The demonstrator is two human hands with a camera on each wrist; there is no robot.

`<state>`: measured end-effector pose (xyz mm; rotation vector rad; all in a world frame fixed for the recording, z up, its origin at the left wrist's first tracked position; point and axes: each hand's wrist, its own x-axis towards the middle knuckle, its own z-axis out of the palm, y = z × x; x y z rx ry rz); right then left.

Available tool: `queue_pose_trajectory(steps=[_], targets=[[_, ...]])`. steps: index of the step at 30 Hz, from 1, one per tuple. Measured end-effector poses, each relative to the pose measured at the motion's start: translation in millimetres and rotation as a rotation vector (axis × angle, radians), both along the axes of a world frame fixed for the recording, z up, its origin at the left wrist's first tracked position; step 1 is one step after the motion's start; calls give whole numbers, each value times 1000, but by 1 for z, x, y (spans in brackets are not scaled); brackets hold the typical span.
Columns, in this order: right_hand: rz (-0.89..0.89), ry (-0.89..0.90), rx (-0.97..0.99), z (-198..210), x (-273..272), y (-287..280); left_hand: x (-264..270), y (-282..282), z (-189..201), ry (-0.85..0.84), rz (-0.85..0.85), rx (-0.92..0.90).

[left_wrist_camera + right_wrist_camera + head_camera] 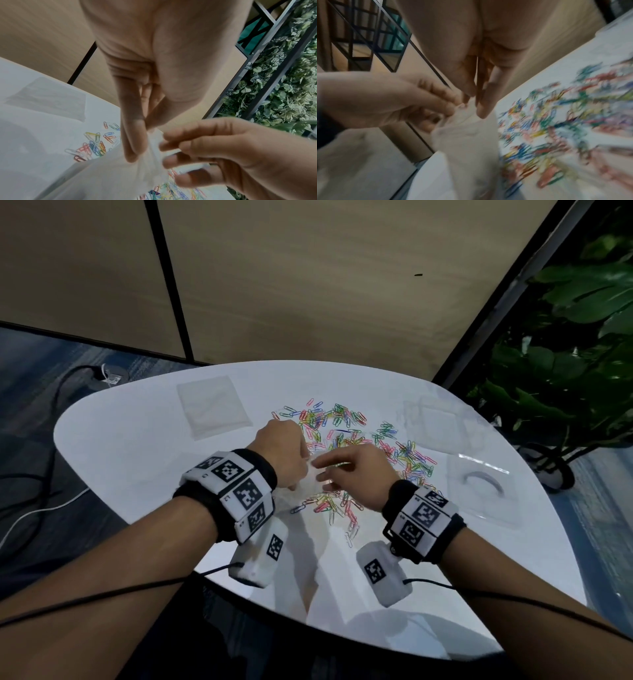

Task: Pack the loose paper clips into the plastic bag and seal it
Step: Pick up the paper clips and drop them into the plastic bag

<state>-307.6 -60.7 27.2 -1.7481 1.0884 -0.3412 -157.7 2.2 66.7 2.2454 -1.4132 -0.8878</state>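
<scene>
Many coloured paper clips (342,422) (92,147) (556,128) lie scattered over the middle of the white table (137,446). A clear plastic bag (305,487) (111,178) (467,142) hangs between my hands just above the near clips. My left hand (291,460) (140,140) pinches the bag's top edge between thumb and fingers. My right hand (339,474) (476,102) meets it from the right, its fingertips (171,148) holding the opposite lip of the bag's mouth. I see no clips inside the bag; its lower part is hidden by my left wrist in the head view.
A flat stack of spare clear bags (212,405) lies at the back left of the table. Two clear plastic trays (435,422) (483,487) sit on the right side. Wood panels stand behind the table, a leafy plant (565,354) at the right, and cables on the floor at the left.
</scene>
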Motion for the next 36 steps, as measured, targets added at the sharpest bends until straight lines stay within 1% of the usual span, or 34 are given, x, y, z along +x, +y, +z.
queue_pose_trajectory(steps=[1, 2, 3, 4, 5, 6, 7, 8, 10, 13, 15, 17, 21, 23, 25, 27, 29, 31, 34, 36], targets=[[-49, 14, -48, -2, -9, -7, 2, 1, 1, 2, 1, 4], [-67, 121, -132, -7, -21, -15, 3, 2, 2, 2, -2, 7], [-60, 330, -208, -13, -34, -23, 5, 3, 2, -5, -6, 10], [-42, 602, -227, -24, -50, -31, 7, 4, 3, -18, -11, 11], [-35, 860, -178, -34, -65, -34, 8, 5, 3, -29, -20, 16], [-23, 1057, -119, -44, -78, -34, 9, 5, 4, -39, -28, 21], [-5, 1170, -63, -55, -89, -30, 10, 6, 5, -45, -36, 27], [8, 1207, -26, -65, -95, -24, 12, 7, 7, -53, -43, 31], [3, 1177, -24, -82, -95, -10, 13, 8, 9, -68, -52, 27], [-18, 1120, -188, -96, -73, 9, 14, 8, 11, -90, -62, 8], [3, 1088, -228, -97, -58, 13, 13, 8, 10, -104, -71, 11], [26, 1072, -248, -95, -49, 5, 13, 8, 7, -114, -70, 19], [108, 1127, -292, -86, -37, -17, 16, 9, 7, -124, -64, 13], [165, 1078, -401, -86, -32, -26, 18, 9, 8, -129, -66, 15], [196, 993, -521, -88, -27, -32, 18, 10, 9, -133, -73, 25], [192, 942, -555, -89, -24, -36, 18, 10, 9, -139, -78, 33], [156, 915, -531, -86, -24, -39, 17, 10, 9, -140, -80, 34], [51, 831, -421, -81, -27, -45, 17, 9, 9, -139, -77, 33], [-131, 612, -194, -69, -39, -60, 16, 9, 9, -136, -75, 36], [-256, 394, 16, -55, -43, -67, 14, 8, 10, -133, -79, 38]])
